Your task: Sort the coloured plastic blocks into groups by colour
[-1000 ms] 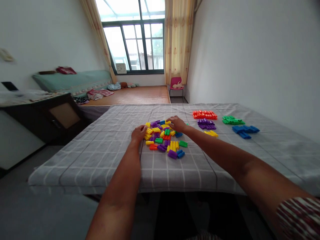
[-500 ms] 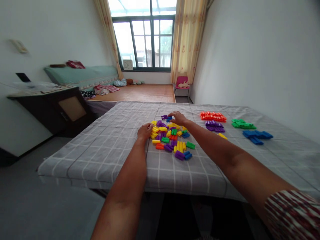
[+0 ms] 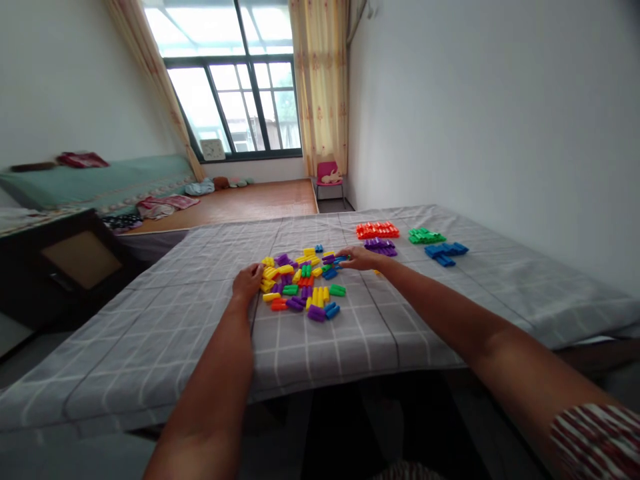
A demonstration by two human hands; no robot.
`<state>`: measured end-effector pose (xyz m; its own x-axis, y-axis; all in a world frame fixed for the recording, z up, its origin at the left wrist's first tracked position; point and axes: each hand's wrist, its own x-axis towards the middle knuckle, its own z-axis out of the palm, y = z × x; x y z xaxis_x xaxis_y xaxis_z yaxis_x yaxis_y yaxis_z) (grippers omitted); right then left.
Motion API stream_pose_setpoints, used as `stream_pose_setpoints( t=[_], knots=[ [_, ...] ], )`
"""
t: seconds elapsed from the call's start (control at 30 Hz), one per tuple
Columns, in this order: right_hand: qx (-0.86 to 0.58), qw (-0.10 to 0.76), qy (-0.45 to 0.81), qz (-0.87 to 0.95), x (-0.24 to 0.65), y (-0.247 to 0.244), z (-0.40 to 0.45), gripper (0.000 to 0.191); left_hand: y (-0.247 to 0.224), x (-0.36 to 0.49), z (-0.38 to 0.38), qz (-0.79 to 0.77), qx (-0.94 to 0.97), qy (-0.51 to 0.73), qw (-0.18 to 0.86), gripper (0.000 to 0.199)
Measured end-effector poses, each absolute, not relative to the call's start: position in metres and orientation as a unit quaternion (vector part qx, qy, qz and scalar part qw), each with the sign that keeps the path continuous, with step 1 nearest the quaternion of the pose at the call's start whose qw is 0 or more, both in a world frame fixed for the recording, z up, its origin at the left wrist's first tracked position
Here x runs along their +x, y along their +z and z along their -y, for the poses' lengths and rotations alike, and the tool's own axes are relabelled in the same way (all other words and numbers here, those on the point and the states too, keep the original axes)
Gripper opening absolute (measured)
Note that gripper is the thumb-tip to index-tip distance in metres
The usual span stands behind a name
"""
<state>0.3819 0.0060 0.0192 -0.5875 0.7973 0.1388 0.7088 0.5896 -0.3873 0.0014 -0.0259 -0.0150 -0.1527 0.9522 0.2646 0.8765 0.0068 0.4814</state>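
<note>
**L hand point(image 3: 247, 281) + R hand point(image 3: 356, 257) at mixed pile point(image 3: 300, 273), grip unclear on both**

L hand: fingers curled tog. at pile's L edge, against yellow pcs point(image 3: 267, 285); can't tell if clamped on one. R hand: fingers reaching over pile's far R edge, at blue pcs point(image 3: 330, 273); can't tell if apart or closed on one.

Pile's on the table, btwn hands. Count: red pcs point(image 3: 306, 282) x2, green pcs point(image 3: 290, 290) approx 4, blue approx 4; yellow + purple pcs point(image 3: 316, 313) too clumped to count.

Sorted groups, R of pile: 5 total. 1 red group point(image 3: 377, 230), 1 purple group point(image 3: 380, 247), 1 green group point(image 3: 427, 235), 1 blue group point(image 3: 446, 252), 1 yellow group point(image 3: 377, 272) mostly hidden by R forearm point(image 3: 440, 310).

Surface: table point(image 3: 175, 320) w/ grey check cloth point(image 3: 310, 363), draped over near edge.

Room: 1 window point(image 3: 240, 113), 2 curtains point(image 3: 323, 87), 1 clock point(image 3: 213, 149) on sill, 1 pink chair point(image 3: 327, 168) w/ plush toy point(image 3: 331, 177), 1 bed point(image 3: 255, 200) w/ brown top, 1 dark cabinet point(image 3: 85, 260) far L.
</note>
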Motion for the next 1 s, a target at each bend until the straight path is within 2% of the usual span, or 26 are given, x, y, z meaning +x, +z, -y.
stream_pose_setpoints(
  t=[0.1, 0.2, 0.3, 0.4, 0.5, 0.57, 0.63, 0.77, 1.0],
  knots=[
    [-0.428, 0.139, 0.163, 0.878, 0.38, 0.013, 0.004, 0.038, -0.014, 0.002, 0.027, -0.704, 0.635, 0.309, 0.072, 0.045],
    [-0.435, 0.173, 0.17, 0.867, 0.38, 0.012, 0.014, 0.038, -0.013, 0.003, 0.03, -0.696, 0.618, 0.36, 0.062, 0.043],
    [-0.435, 0.25, 0.196, 0.842, 0.393, 0.015, 0.026, 0.036, -0.012, 0.002, 0.033, -0.693, 0.605, 0.388, 0.058, 0.044],
    [-0.441, 0.362, 0.234, 0.787, 0.427, 0.018, 0.034, 0.037, -0.012, 0.0, 0.033, -0.701, 0.597, 0.385, 0.072, 0.045],
    [-0.525, 0.483, 0.228, 0.663, 0.491, 0.018, 0.04, 0.038, -0.011, -0.002, 0.03, -0.704, 0.602, 0.369, 0.071, 0.044],
    [-0.614, 0.529, 0.177, 0.558, 0.545, 0.013, 0.045, 0.034, -0.01, -0.002, 0.029, -0.707, 0.603, 0.362, 0.071, 0.044],
    [-0.703, 0.531, 0.094, 0.464, 0.597, 0.003, 0.052, 0.032, -0.009, -0.002, 0.028, -0.711, 0.603, 0.356, 0.067, 0.044],
    [-0.806, 0.449, 0.025, 0.384, 0.662, -0.026, 0.066, 0.028, -0.008, -0.003, 0.029, -0.714, 0.612, 0.335, 0.057, 0.044],
    [-0.825, 0.371, -0.045, 0.423, 0.662, -0.045, 0.068, 0.025, -0.009, -0.005, 0.028, -0.718, 0.61, 0.329, 0.061, 0.046]
  ],
)
